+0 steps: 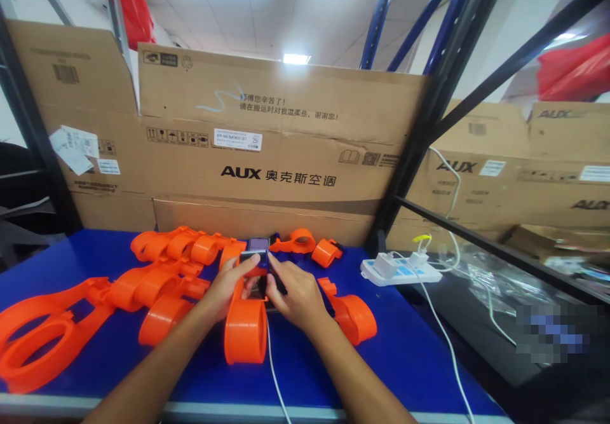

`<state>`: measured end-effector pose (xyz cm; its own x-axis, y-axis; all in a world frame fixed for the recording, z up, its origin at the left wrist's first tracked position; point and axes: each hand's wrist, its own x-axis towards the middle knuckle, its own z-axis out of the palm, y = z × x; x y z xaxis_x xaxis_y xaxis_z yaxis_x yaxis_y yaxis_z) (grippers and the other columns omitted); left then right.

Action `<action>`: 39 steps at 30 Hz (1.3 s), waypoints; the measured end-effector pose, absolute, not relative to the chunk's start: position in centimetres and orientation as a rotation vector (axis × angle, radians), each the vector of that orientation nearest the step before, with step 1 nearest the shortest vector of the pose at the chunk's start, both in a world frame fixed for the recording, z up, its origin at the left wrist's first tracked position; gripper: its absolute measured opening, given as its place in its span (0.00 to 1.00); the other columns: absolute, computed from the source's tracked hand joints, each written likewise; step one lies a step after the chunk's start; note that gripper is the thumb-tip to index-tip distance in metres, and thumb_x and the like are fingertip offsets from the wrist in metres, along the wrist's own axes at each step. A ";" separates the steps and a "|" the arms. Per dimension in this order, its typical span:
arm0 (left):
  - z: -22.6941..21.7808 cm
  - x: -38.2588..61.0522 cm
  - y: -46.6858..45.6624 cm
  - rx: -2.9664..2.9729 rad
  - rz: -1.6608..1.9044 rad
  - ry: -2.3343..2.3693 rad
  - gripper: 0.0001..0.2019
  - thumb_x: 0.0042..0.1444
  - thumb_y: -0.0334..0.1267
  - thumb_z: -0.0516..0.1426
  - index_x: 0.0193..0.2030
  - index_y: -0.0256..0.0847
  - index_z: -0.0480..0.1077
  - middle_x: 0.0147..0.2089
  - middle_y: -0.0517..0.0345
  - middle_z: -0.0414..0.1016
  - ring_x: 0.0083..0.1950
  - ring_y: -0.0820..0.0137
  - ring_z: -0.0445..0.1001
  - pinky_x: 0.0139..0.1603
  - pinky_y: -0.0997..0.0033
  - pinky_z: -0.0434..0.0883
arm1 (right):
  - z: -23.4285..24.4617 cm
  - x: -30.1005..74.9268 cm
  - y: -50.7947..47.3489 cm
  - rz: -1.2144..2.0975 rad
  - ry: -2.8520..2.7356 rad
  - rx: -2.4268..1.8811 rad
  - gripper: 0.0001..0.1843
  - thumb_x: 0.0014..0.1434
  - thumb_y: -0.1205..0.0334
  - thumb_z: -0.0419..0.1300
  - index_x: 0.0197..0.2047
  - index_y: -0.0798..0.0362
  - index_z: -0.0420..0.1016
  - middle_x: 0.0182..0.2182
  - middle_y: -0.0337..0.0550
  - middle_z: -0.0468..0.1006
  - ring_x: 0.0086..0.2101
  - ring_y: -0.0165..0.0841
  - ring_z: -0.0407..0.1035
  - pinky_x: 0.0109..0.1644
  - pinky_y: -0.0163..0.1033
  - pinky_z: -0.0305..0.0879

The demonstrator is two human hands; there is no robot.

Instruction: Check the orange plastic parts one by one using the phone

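Observation:
Near the middle of the blue table, my left hand (227,287) is closed around an orange plastic ring part (245,332), whose wide ring hangs toward me. At its far end is a small dark block with a pale top (253,255), under my left thumb. My right hand (298,294) is closed, its thumb and forefinger pinching a small dark piece (280,283) against the block's right side. Fingers hide most of that piece. Just beyond the hands stands a small grey device with a screen (258,244). A white cable (275,367) runs from beneath the hands toward me.
Several orange ring parts (166,316) lie in rows at left, and others (355,319) at right. A white power strip (400,270) with plugged-in adapters sits at the table's right edge. Cardboard (276,150) walls off the back, beside a dark metal frame (414,157).

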<state>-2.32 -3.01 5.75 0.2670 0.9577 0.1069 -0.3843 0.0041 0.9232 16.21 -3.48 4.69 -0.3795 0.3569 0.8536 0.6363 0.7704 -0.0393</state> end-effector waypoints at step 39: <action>5.4 -2.2 -3.4 1.312 1.183 0.680 0.19 0.56 0.54 0.65 0.30 0.39 0.70 0.19 0.66 0.61 0.16 0.78 0.58 0.15 0.77 0.54 | 5.6 17.0 -4.0 -0.179 -1.918 -0.754 0.15 0.69 0.63 0.52 0.52 0.54 0.77 0.31 0.46 0.79 0.30 0.37 0.74 0.35 0.41 0.74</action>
